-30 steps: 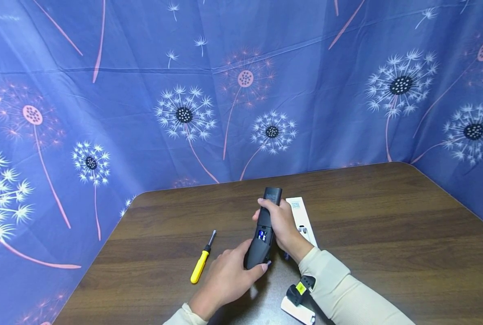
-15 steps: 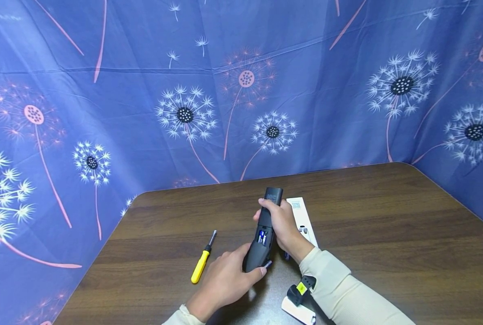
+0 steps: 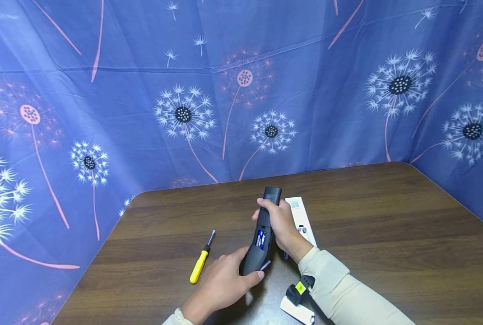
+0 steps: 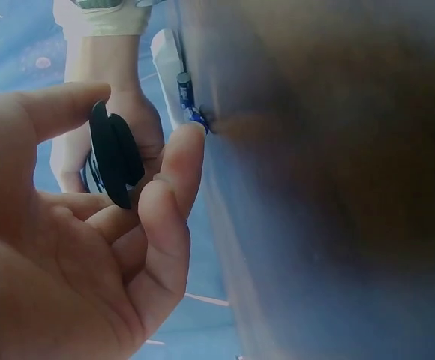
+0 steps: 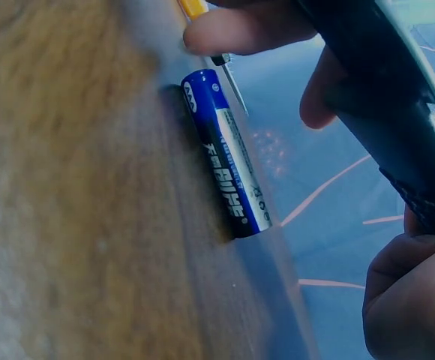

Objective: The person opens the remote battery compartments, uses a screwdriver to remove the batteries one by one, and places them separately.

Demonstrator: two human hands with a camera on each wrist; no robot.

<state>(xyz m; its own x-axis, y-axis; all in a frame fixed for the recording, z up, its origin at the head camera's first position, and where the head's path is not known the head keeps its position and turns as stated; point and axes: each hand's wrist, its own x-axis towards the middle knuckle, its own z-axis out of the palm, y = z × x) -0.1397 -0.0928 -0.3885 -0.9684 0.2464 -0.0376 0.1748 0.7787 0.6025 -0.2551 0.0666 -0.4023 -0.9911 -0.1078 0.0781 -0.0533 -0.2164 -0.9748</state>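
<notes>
A black remote control (image 3: 267,225) is held back side up, tilted, over the table. My right hand (image 3: 281,221) grips its upper half, thumb across the back. My left hand (image 3: 225,282) pinches the battery cover (image 3: 253,262) at the lower end, thumb on one edge and fingers on the other. Between cover and upper body is an opening with blue-and-silver batteries (image 3: 260,239) inside. The left wrist view shows the cover (image 4: 109,161) end-on between thumb and fingers. A loose AAA battery (image 5: 225,154) lies on the table below; another blue battery (image 4: 185,90) shows in the left wrist view.
A yellow-handled screwdriver (image 3: 201,266) lies left of my hands. Right of the remote is a long white box (image 3: 302,216), partly behind my right hand. A white piece (image 3: 297,311) sits by the black wrist strap. A blue dandelion-print cloth (image 3: 241,113) hangs behind the wooden table (image 3: 367,216).
The battery cover has slid slightly down toward me with my left hand, and the opening shows more of the batteries. My right hand keeps its grip on the remote control.
</notes>
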